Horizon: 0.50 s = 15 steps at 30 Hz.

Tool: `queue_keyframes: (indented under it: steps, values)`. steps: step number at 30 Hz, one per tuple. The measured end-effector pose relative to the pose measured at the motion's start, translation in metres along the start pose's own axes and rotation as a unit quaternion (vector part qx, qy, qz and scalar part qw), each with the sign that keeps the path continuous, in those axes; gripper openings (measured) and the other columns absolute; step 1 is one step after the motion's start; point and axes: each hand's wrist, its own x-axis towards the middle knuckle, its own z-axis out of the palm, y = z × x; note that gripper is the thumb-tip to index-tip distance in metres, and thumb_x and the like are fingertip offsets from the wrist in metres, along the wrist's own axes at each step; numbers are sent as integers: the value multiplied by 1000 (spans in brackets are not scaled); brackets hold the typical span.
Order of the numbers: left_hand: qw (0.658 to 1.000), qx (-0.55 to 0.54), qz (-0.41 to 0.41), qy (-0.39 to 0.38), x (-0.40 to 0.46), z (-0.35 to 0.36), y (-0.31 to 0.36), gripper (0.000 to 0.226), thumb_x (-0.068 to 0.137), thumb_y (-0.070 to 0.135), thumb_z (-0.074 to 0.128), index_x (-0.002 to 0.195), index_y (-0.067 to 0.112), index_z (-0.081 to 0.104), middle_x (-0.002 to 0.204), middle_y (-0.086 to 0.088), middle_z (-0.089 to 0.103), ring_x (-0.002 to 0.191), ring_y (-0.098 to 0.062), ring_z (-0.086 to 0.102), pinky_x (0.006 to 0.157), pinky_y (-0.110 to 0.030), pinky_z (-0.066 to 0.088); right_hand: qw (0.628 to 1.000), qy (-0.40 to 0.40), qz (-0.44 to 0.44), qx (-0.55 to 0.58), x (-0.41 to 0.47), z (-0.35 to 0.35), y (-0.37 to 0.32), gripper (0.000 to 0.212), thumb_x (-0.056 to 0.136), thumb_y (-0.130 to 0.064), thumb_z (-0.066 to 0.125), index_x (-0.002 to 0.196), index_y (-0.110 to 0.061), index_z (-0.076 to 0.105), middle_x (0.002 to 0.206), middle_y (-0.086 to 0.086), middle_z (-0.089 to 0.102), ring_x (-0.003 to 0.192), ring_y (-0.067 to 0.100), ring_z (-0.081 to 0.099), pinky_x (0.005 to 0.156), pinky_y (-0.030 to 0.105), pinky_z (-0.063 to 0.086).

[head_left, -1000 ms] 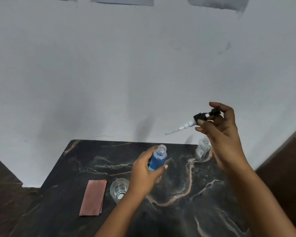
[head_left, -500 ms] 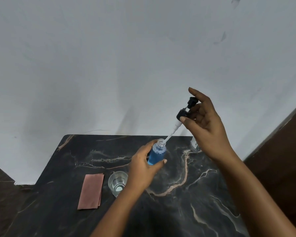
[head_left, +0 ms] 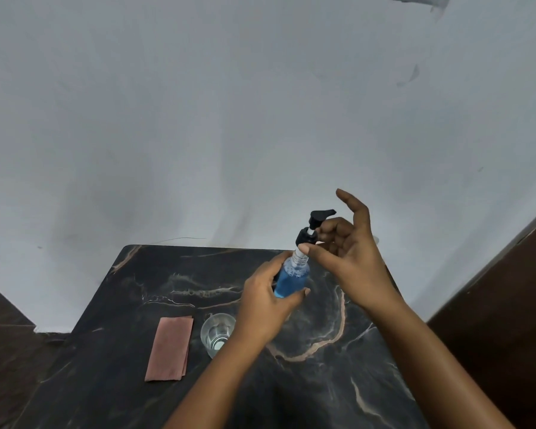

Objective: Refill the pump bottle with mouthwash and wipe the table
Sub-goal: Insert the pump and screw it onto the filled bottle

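Observation:
A small clear pump bottle [head_left: 292,277] full of blue mouthwash stands upright on the dark marble table [head_left: 322,351]. My left hand [head_left: 265,305] grips its body. The black pump head [head_left: 314,226] sits just above the bottle's neck with its tube down inside. My right hand [head_left: 348,252] pinches the pump's black collar between thumb and fingers, index finger raised. The mouthwash bottle is hidden behind my right hand.
A clear drinking glass [head_left: 218,334] stands by my left wrist. A folded pinkish-brown cloth [head_left: 171,348] lies to its left. A white wall rises directly behind the table, and a dark wooden surface [head_left: 508,305] stands to the right.
My right hand swung the pump upright, lowered its tube into the bottle and brought the collar down to the neck. My left hand kept hold of the bottle.

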Motion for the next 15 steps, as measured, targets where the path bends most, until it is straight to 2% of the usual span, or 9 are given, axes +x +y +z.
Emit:
queue_keyframes:
  steps: [3,5,8,10,12,15]
  values:
    - [1000,1,-2,-3,1,-1,2,55,74,28,83,123,33,60,113,14,68,102,-9,66,83,-32,59,1000,9,18,-12,-1,3,5,85,74,-6,82,141,-30,35,84,-16,66,89,7,67,86,25,55]
    - [1000,1,-6,-5,2,-2,5,55,74,28,83,124,32,60,111,14,68,101,-8,67,83,-31,60,1000,10,22,-16,-1,5,6,72,73,-6,83,133,-26,48,86,-15,66,88,6,67,85,26,56]
    - [1000,1,-5,-2,2,-3,10,55,75,26,82,123,36,60,110,18,68,100,-4,66,82,-27,59,999,2,41,7,-2,6,8,44,73,-13,83,114,-20,67,100,-5,70,92,15,70,86,40,59]
    - [1000,-3,-5,0,3,-3,13,54,75,24,80,122,41,59,108,19,68,99,-2,66,81,-23,58,999,7,43,27,-3,8,10,33,71,-21,82,103,-16,73,110,1,71,96,20,71,88,44,58]
    - [1000,-8,-4,1,5,-3,16,53,73,24,80,119,42,61,105,18,69,97,-3,67,80,-24,58,998,22,40,41,-4,10,9,28,68,-27,82,94,-19,75,109,2,71,98,19,71,87,40,58]
    - [1000,-11,-10,-4,7,-1,20,50,71,27,81,116,40,62,103,14,70,95,-6,68,82,-30,59,995,49,57,73,-3,11,8,35,62,-29,86,92,-21,70,97,0,74,91,17,73,76,28,58]
